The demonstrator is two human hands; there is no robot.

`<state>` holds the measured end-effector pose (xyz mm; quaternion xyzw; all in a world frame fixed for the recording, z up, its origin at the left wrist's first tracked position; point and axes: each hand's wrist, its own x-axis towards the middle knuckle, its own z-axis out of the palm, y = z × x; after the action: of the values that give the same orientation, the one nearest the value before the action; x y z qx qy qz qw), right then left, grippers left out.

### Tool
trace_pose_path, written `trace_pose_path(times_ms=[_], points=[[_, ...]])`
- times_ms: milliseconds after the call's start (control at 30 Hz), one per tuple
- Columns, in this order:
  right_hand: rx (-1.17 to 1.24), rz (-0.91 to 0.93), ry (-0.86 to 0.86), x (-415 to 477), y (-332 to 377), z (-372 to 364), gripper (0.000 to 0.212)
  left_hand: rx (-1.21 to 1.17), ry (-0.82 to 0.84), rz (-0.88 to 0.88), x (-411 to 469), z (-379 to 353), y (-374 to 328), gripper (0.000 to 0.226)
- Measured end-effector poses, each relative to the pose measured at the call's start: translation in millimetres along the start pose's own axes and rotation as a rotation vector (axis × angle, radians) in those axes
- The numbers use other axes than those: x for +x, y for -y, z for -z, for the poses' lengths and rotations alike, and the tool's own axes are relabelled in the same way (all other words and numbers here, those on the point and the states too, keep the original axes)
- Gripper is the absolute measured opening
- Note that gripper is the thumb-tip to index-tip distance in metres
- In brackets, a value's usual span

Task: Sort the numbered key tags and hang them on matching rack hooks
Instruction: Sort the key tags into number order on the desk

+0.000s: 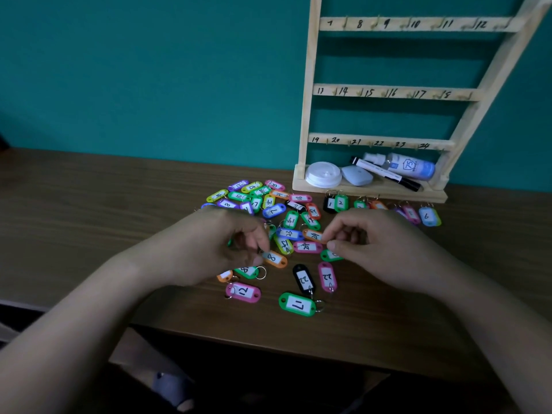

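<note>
Several coloured numbered key tags (268, 204) lie in a loose pile on the wooden table (89, 204). My left hand (221, 243) pinches the end of an orange tag marked 8 (276, 259). My right hand (367, 243) has curled fingers pinching at the orange tag marked 24 (312, 235), just above a green tag (330, 256). A wooden rack (388, 94) with numbered hooks 7 to 24 stands at the back right, its hooks bare. A row of tags, among them 1, 2 (340, 202) and 6 (427, 216), lies in front of the rack's base.
On the rack's base shelf lie a white lid (323, 174), a pale blue case (357, 175), a black marker (388, 174) and a spray bottle (409, 165). Loose tags 17 (297, 304), 12 (243, 291) and two 22s (327, 277) lie near the table's front edge.
</note>
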<state>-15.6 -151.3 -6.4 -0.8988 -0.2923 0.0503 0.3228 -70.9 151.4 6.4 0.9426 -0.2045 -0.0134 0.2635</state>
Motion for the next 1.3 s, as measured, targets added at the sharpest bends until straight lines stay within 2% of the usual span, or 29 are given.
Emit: trace_pose_path(times_ms=[233,467,833,1200,1300], points=[[-0.016,-0.03,-0.06,1.6,-0.1,-0.5,0.009,0.038,-0.111,0.099,4.2,9.9,16.4,0.019],[-0.003,-0.06,-0.12,11.2,3.6,-6.3,0.007,0.095,-0.33,0.206,36.4,-16.3,26.4,0.02],[-0.003,-0.065,-0.128,22.5,6.9,-11.5,0.007,0.145,-0.303,0.329,76.2,-30.7,21.2,0.022],[0.006,-0.047,-0.153,23.1,9.2,-12.6,0.009,0.17,-0.334,0.291,77.1,-37.1,21.9,0.01],[0.007,-0.039,-0.157,22.7,10.1,-13.3,0.01,0.149,-0.323,0.302,77.5,-37.5,20.3,0.018]])
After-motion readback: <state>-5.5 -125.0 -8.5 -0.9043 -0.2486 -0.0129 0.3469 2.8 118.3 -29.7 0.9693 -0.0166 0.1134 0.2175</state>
